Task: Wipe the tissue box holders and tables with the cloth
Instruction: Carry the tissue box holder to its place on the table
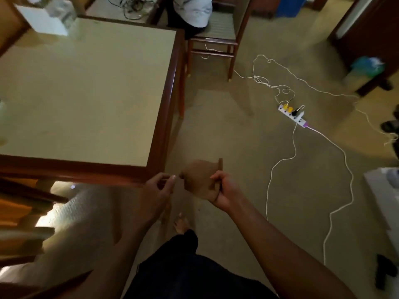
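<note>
My right hand (224, 190) clutches the brown cloth (199, 180) just off the table (166, 117) corner; my left hand (158, 187) pinches its edge. Looks soft, light, floppy — best bunched mid-cloth.

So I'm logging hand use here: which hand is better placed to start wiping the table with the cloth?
The right hand: it already grips the brown cloth, just off the table corner. The left hand is nearer the table edge, but its fingers only reach the cloth's edge.

A white power strip (292, 115) is lying on the carpet (226, 137), white cables (278, 169) trailing from it; a wooden chair (216, 37) is standing beyond.
</note>
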`<state>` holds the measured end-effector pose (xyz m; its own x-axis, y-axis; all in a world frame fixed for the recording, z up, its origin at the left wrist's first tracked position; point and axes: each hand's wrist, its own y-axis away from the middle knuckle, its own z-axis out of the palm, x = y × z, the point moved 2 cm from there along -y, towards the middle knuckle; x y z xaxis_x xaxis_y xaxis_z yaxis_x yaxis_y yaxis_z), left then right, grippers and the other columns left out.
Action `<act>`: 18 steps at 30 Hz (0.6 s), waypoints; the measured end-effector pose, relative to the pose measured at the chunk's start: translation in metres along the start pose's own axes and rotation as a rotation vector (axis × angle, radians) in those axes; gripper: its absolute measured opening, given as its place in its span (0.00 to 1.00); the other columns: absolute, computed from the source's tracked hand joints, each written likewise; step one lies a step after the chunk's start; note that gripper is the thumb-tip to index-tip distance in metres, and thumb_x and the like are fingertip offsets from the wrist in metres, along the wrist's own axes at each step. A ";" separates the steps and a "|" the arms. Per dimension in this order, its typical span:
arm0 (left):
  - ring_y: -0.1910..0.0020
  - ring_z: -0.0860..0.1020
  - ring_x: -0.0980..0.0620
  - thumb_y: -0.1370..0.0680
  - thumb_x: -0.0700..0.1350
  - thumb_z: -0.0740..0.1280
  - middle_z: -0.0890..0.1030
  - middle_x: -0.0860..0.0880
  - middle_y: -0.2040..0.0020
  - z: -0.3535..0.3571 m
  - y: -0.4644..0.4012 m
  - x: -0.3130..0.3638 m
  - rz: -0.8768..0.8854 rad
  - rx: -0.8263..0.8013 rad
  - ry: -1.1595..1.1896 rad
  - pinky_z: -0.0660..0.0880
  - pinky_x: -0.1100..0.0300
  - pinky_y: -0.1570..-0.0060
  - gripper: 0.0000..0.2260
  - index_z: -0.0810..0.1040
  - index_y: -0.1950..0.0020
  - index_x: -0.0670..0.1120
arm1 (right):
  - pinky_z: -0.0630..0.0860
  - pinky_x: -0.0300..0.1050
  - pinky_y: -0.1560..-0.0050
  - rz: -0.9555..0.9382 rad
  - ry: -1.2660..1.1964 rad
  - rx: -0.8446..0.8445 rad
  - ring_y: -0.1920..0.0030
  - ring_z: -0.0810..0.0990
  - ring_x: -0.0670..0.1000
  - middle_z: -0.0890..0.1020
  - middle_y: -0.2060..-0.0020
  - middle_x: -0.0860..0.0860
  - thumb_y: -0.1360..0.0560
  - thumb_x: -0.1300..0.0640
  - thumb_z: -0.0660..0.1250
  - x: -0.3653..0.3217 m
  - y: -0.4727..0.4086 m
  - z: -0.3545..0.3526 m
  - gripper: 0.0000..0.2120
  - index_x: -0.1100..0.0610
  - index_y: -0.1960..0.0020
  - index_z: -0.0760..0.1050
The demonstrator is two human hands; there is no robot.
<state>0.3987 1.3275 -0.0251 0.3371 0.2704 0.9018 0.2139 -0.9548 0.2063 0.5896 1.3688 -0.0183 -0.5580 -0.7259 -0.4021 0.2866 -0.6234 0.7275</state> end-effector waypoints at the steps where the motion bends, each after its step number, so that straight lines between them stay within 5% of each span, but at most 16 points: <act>1: 0.63 0.80 0.58 0.20 0.48 0.67 0.82 0.51 0.61 0.005 -0.016 0.008 -0.001 -0.003 0.001 0.77 0.63 0.62 0.05 0.81 0.53 0.49 | 0.70 0.65 0.32 0.002 -0.011 -0.020 0.34 0.76 0.64 0.79 0.36 0.65 0.31 0.65 0.57 -0.018 -0.008 0.004 0.26 0.66 0.34 0.75; 7: 0.61 0.81 0.58 0.22 0.45 0.69 0.83 0.52 0.58 0.021 -0.118 0.052 0.038 -0.040 -0.033 0.79 0.60 0.61 0.01 0.81 0.53 0.50 | 0.73 0.68 0.42 -0.069 -0.134 -0.115 0.46 0.83 0.65 0.80 0.40 0.68 0.27 0.56 0.60 -0.126 -0.059 0.032 0.23 0.68 0.37 0.78; 12: 0.57 0.81 0.54 0.21 0.43 0.69 0.82 0.52 0.56 0.027 -0.198 0.084 0.042 -0.006 -0.109 0.81 0.58 0.57 0.02 0.80 0.50 0.49 | 0.71 0.67 0.36 -0.080 -0.123 -0.135 0.35 0.76 0.68 0.76 0.36 0.70 0.23 0.54 0.59 -0.197 -0.107 0.054 0.24 0.69 0.34 0.75; 18: 0.57 0.81 0.54 0.22 0.45 0.69 0.82 0.54 0.55 0.046 -0.289 0.105 -0.006 0.131 -0.121 0.82 0.54 0.55 0.02 0.80 0.50 0.53 | 0.81 0.57 0.46 -0.015 0.187 -0.072 0.52 0.85 0.61 0.85 0.50 0.63 0.26 0.71 0.57 -0.277 -0.175 0.080 0.18 0.64 0.42 0.79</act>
<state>0.4140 1.6374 -0.0074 0.4416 0.2961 0.8470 0.3312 -0.9311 0.1528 0.6315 1.7020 0.0101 -0.4098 -0.7537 -0.5138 0.3378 -0.6486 0.6820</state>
